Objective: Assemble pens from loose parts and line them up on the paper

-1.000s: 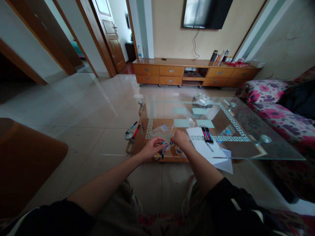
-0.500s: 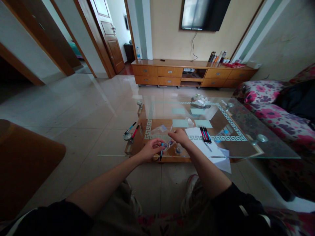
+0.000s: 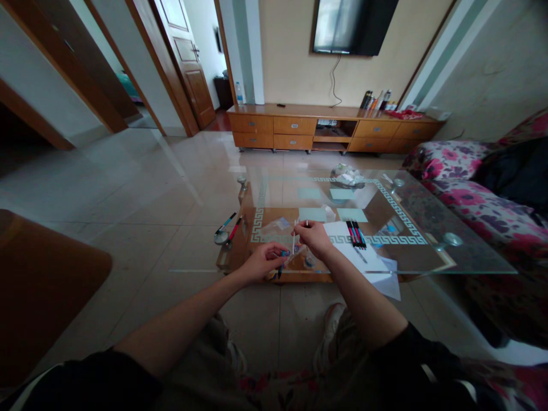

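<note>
Over the near edge of the glass coffee table [image 3: 432, 260], my left hand [image 3: 261, 262] is closed on a blue-and-black pen barrel [image 3: 280, 272], its dark end pointing down. My right hand [image 3: 314, 237] pinches a thin whitish pen refill [image 3: 293, 242], roughly upright and just right of the barrel. A small dark piece also shows at the right hand's fingers, too small to name. Right of that hand, several red, blue and black pens [image 3: 356, 234] lie in a row on white paper [image 3: 372, 264]. One grey slim pen [image 3: 360, 255] lies below them.
Beyond my hands lies a clear plastic bag [image 3: 278, 224]. A blue pen [image 3: 226, 223] and a red pen [image 3: 234, 229] rest at the table's left corner. A crumpled plastic bundle [image 3: 347, 174] sits at the far side. Right of the table stands a flowered sofa [image 3: 462, 197].
The pale refill now stands out in my right hand, upright between the two hands; before, it was hardly visible. My left hand keeps the pen barrel in nearly the same place.
</note>
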Tool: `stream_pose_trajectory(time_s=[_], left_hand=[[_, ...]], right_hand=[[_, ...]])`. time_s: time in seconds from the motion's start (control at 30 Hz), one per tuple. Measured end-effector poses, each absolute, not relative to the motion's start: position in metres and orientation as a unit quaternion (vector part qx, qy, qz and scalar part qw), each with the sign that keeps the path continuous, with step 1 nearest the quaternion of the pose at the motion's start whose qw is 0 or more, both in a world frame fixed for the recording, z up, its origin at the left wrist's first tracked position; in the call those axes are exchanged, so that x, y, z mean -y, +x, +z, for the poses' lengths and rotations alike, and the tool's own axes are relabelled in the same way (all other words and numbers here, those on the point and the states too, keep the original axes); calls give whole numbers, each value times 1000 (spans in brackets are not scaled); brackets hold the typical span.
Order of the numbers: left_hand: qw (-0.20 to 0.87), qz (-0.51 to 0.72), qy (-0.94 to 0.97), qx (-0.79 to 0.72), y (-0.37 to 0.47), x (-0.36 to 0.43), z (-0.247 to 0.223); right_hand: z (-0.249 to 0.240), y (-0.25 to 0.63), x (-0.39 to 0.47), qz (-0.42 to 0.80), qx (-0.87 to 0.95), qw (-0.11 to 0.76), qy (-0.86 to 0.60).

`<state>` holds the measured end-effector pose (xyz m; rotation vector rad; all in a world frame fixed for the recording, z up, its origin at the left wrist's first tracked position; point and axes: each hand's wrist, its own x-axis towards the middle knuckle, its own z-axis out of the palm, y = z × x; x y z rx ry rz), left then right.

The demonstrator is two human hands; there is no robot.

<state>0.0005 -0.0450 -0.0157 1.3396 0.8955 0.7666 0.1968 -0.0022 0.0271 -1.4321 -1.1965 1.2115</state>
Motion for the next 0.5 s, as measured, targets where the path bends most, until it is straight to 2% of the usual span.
stream_pose_trajectory(time_s=[0.2, 0.5], left_hand=[[577, 355, 618, -399, -1, 44, -17], [570, 349, 629, -397, -2, 44, -13]], right_hand=[[39, 189, 13, 580, 408, 497, -500], [37, 196, 22, 517, 480, 507, -495]])
